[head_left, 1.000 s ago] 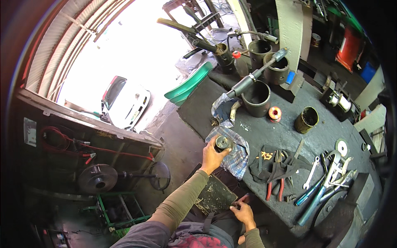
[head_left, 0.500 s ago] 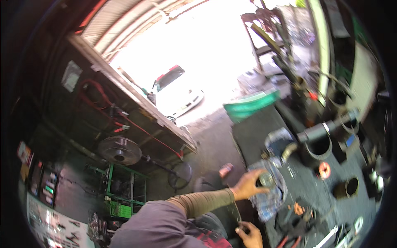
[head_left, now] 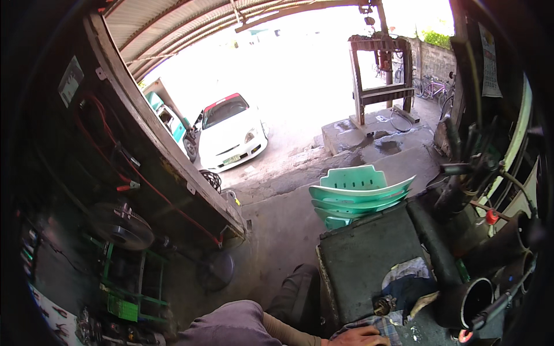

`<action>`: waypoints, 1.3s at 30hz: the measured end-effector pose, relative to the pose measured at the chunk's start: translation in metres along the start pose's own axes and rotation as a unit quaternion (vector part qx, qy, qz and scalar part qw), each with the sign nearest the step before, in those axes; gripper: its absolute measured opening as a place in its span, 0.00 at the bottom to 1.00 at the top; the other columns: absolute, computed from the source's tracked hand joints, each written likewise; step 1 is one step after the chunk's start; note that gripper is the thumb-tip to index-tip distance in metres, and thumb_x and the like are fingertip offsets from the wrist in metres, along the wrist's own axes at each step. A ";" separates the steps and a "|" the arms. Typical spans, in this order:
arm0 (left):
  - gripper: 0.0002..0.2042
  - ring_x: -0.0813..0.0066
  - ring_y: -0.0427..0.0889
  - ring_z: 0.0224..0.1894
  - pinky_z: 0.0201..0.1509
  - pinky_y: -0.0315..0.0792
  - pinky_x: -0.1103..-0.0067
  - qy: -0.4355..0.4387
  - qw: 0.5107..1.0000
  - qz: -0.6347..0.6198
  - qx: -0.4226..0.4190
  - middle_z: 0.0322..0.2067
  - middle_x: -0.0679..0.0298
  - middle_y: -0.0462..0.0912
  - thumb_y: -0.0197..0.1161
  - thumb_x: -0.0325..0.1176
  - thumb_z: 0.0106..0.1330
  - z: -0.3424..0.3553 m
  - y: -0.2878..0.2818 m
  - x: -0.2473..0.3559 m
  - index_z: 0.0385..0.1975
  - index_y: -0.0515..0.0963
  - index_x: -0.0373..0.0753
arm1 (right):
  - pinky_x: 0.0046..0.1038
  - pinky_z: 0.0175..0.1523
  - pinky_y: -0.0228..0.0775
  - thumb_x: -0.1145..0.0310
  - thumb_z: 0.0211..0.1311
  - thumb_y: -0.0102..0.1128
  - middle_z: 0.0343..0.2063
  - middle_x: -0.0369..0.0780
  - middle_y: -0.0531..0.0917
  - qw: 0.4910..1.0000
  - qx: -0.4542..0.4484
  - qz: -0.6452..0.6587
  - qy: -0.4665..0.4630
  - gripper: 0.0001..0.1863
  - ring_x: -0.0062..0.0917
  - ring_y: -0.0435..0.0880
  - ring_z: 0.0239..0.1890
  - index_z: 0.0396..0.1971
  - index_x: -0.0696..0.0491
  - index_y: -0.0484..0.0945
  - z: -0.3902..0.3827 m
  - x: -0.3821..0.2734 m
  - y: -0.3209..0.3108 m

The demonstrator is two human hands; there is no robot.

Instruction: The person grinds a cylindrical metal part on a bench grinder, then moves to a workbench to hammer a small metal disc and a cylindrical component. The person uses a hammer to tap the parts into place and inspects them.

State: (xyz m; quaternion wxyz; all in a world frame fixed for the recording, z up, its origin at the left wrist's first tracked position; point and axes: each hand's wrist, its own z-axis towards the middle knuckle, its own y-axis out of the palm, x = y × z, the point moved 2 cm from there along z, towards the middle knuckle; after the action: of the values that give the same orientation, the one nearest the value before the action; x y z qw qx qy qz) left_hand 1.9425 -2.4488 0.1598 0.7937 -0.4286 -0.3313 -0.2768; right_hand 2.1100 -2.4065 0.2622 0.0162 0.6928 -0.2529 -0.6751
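At the lower edge, my left hand (head_left: 359, 337) lies over a blue plaid cloth (head_left: 393, 333) at the near end of a dark workbench (head_left: 369, 248). Its fingers look curled, but the frame cuts them off, so what they hold cannot be made out. Just beyond the hand sits a small round, grimy metal part (head_left: 384, 305). It rests against a crumpled dark blue and white rag (head_left: 408, 282). My right hand is out of view.
Wide metal tubes (head_left: 473, 297) and upright rods (head_left: 461, 150) crowd the right. Stacked green plastic chairs (head_left: 360, 193) stand behind the bench. A dark press frame (head_left: 381, 86) and a white car (head_left: 234, 130) are outside. A fan (head_left: 121, 228) stands left.
The view has tilted up toward the doorway, so the bench sits lower. My right hand has left the picture. The round metal piece seen in my left hand no longer shows.
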 end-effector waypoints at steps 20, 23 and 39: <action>0.40 0.69 0.83 0.51 0.54 0.79 0.72 -0.021 0.976 -0.213 -0.038 0.60 0.57 0.80 0.80 0.45 0.60 -0.016 -0.075 -0.002 0.71 0.69 0.39 | 0.18 0.29 0.63 0.70 0.72 0.60 0.24 0.33 0.78 0.873 0.431 -0.086 -0.213 0.09 0.15 0.73 0.23 0.41 0.60 0.83 -0.014 0.081 0.045; 0.24 0.79 0.85 0.42 0.46 0.79 0.79 0.012 0.967 -0.238 0.090 0.48 0.61 0.85 0.75 0.30 0.65 -0.007 -0.093 -0.009 0.60 0.77 0.35 | 0.18 0.30 0.65 0.70 0.72 0.64 0.27 0.34 0.80 0.877 0.422 -0.140 -0.185 0.09 0.16 0.74 0.24 0.43 0.61 0.84 -0.022 0.096 0.058; 0.13 0.68 0.87 0.36 0.41 0.79 0.75 0.009 0.997 -0.017 0.070 0.41 0.55 0.88 0.70 0.24 0.63 0.053 -0.092 -0.058 0.48 0.86 0.35 | 0.38 0.73 0.64 0.71 0.67 0.64 0.68 0.56 0.71 0.754 0.437 -0.463 -0.162 0.32 0.45 0.74 0.69 0.68 0.67 0.68 0.109 0.098 0.074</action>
State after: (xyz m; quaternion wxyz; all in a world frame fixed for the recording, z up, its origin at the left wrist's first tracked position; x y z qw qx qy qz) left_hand 1.8242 -2.4376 0.1829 0.8200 -0.3637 -0.3498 -0.2703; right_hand 1.9786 -2.4727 0.1890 -0.6442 0.5371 -0.1670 -0.5184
